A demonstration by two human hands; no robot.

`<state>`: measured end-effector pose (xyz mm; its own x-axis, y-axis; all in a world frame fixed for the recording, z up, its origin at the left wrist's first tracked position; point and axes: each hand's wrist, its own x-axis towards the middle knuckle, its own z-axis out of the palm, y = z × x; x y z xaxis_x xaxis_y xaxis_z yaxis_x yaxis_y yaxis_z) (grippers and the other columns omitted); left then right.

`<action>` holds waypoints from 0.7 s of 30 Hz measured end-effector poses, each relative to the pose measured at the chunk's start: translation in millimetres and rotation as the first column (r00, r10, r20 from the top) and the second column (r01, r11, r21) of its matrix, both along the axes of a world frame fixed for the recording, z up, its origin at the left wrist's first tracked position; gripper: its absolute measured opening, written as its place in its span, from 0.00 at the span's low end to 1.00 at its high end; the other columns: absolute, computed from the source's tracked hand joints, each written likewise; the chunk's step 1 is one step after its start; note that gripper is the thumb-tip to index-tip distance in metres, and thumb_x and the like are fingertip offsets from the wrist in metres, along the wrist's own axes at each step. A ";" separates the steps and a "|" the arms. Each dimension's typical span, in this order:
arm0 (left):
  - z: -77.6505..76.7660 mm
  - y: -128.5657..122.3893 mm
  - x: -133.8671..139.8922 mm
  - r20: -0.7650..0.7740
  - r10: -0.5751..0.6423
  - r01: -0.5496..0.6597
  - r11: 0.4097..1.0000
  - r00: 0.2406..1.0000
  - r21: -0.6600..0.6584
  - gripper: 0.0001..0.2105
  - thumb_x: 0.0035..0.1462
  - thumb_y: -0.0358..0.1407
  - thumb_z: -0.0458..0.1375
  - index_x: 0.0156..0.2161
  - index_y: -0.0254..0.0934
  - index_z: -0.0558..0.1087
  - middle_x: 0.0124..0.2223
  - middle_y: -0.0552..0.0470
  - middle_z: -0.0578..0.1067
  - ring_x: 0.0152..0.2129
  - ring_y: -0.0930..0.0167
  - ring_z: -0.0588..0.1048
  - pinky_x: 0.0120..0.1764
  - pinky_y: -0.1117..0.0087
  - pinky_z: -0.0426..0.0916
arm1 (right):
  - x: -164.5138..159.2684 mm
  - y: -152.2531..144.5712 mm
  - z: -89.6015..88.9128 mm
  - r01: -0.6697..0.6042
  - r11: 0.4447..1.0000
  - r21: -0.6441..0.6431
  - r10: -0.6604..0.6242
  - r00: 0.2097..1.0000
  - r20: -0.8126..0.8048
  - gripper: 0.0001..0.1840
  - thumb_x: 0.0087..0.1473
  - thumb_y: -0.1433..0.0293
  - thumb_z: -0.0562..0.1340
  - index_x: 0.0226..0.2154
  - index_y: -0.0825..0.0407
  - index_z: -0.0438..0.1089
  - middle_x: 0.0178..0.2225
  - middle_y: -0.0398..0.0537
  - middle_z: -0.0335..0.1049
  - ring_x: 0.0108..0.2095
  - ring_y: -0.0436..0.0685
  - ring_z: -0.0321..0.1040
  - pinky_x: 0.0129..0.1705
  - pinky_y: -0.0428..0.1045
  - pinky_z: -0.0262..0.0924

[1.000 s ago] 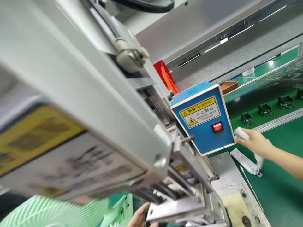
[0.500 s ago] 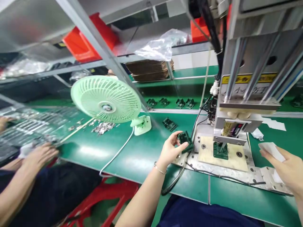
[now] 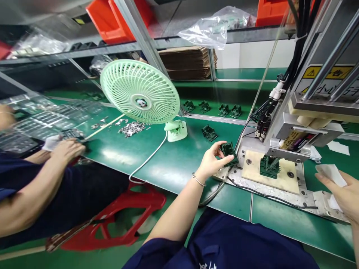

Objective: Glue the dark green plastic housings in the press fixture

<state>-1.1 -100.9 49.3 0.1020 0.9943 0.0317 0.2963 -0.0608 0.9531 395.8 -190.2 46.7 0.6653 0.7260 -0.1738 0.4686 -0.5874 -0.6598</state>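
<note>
My left hand (image 3: 212, 163) pinches a small dark green plastic part (image 3: 228, 152) just left of the press's base plate. A similar green part (image 3: 269, 167) sits on the cream pad (image 3: 286, 177) under the press head (image 3: 300, 140). On the far right, my right hand (image 3: 343, 190) is closed around a folded white piece of paper or cloth (image 3: 332, 175), beside the metal block at the end of the base. Another green part (image 3: 209, 132) lies on the green bench (image 3: 151, 160), beyond my left hand.
A pale green fan (image 3: 140, 92) stands left of centre, its white cable crossing the bench. Near it lies a heap of small metal pieces (image 3: 132, 129). Several green parts line the back ledge. At left, a co-worker's hand (image 3: 67, 149) is beside clear trays. Black cables run along the press base.
My view has swung, so the bench and press appear shifted right and slightly up. Both hands keep hold of the same things, with little movement relative to the press.
</note>
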 end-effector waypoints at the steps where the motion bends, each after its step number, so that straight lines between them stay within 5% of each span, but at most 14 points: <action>1: 1.5 -0.7 0.3 0.005 0.002 -0.002 1.000 1.000 -0.003 0.35 0.47 0.47 0.70 0.59 0.34 0.70 0.28 0.57 0.69 0.27 0.70 0.70 0.37 0.67 0.69 | 0.0 0.0 -0.2 0.000 1.000 -0.005 0.000 1.000 -0.013 0.39 0.34 0.41 0.69 0.46 0.43 0.79 0.33 0.44 0.78 0.30 0.64 0.72 0.31 0.57 0.63; 10: 4.1 -0.8 -0.4 0.035 0.008 -0.008 1.000 0.999 -0.004 0.33 0.48 0.46 0.71 0.57 0.36 0.70 0.28 0.58 0.67 0.26 0.71 0.68 0.32 0.69 0.67 | -2.0 -3.2 0.1 -0.031 0.999 0.018 0.032 0.998 -0.051 0.37 0.35 0.43 0.72 0.48 0.41 0.78 0.46 0.45 0.79 0.49 0.67 0.73 0.50 0.59 0.65; 16: 2.8 -1.0 -1.9 0.053 0.015 -0.015 1.000 0.998 -0.015 0.32 0.48 0.45 0.72 0.57 0.37 0.70 0.30 0.57 0.67 0.26 0.73 0.67 0.32 0.71 0.67 | -0.3 -2.9 -2.1 -0.030 0.999 -0.016 0.029 0.999 -0.019 0.46 0.33 0.41 0.72 0.52 0.46 0.77 0.44 0.52 0.77 0.41 0.69 0.72 0.46 0.62 0.65; 21: 2.7 -1.6 -3.4 0.070 0.020 -0.018 0.999 0.997 -0.030 0.32 0.49 0.44 0.72 0.57 0.38 0.70 0.33 0.57 0.65 0.25 0.76 0.66 0.31 0.73 0.67 | -4.0 -3.9 2.1 -0.038 0.999 -0.029 0.037 0.999 -0.005 0.40 0.34 0.42 0.71 0.48 0.44 0.78 0.33 0.48 0.76 0.32 0.64 0.69 0.36 0.59 0.64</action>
